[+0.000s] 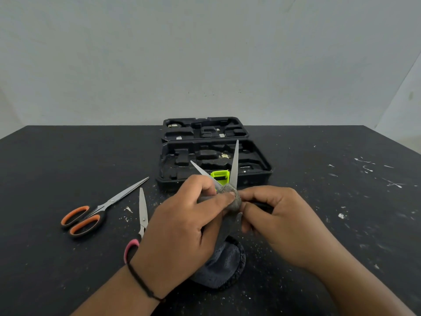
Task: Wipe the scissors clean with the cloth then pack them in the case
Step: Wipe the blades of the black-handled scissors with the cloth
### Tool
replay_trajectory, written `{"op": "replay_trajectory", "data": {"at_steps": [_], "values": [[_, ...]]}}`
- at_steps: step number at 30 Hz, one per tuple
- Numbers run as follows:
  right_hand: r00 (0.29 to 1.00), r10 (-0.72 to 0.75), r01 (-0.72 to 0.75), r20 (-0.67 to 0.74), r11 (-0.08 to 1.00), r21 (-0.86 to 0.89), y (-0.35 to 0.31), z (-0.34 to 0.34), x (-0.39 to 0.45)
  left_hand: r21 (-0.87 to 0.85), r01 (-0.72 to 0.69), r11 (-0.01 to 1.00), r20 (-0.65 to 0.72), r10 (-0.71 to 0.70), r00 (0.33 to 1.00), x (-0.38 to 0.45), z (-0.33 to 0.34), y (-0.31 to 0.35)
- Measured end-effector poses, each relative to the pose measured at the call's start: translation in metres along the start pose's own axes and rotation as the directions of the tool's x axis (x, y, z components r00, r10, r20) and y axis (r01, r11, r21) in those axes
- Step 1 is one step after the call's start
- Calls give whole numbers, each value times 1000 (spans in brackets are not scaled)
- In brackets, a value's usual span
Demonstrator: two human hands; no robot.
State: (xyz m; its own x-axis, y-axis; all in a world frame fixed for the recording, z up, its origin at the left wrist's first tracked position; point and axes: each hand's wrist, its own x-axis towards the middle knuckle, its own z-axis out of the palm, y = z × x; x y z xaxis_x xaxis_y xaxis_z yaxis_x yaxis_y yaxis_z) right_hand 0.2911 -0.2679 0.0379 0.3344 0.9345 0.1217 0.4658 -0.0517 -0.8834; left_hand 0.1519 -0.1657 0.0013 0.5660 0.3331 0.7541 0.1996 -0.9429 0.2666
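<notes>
Scissors point(232, 166) with blades spread, held just in front of the open case point(262, 165), are mid-wipe: left hand point(182, 222) pinches the grey cloth point(230, 199) at the pivot, right hand point(278, 222) grips the handle; each blade likely needs wiping next.

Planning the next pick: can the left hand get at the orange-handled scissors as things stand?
Probably not yet: the way across the table to the orange-handled scissors is free, but the left hand is gripping the cloth.

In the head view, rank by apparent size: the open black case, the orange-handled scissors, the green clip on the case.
1. Open black case, largest although farthest.
2. Orange-handled scissors.
3. Green clip, clearly the smallest.
</notes>
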Motion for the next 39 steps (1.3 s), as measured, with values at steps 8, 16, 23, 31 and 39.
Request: {"op": "replay_trajectory", "data": {"at_steps": [8, 16, 23, 31, 39], "values": [[999, 18, -17, -30, 1000, 3, 1, -3, 2, 108, -73, 991, 56, 67, 996, 5, -7, 7], [998, 58, -58, 6, 997, -41, 0, -8, 1, 146, -51, 988, 88, 38, 995, 6, -11, 0], [983, 141, -141, 116, 990, -5, -1, -16, 1, 108, -104, 989, 149, 87, 985, 5, -12, -10], [974, 164, -190, 159, 967, 170, -2, -15, 1, 102, -136, 985, 123, 123, 985, 3, -8, -11], [988, 103, -112, 115, 991, 74, -1, -13, 1, 73, -124, 990, 102, 116, 988, 1, -6, -8]]}}
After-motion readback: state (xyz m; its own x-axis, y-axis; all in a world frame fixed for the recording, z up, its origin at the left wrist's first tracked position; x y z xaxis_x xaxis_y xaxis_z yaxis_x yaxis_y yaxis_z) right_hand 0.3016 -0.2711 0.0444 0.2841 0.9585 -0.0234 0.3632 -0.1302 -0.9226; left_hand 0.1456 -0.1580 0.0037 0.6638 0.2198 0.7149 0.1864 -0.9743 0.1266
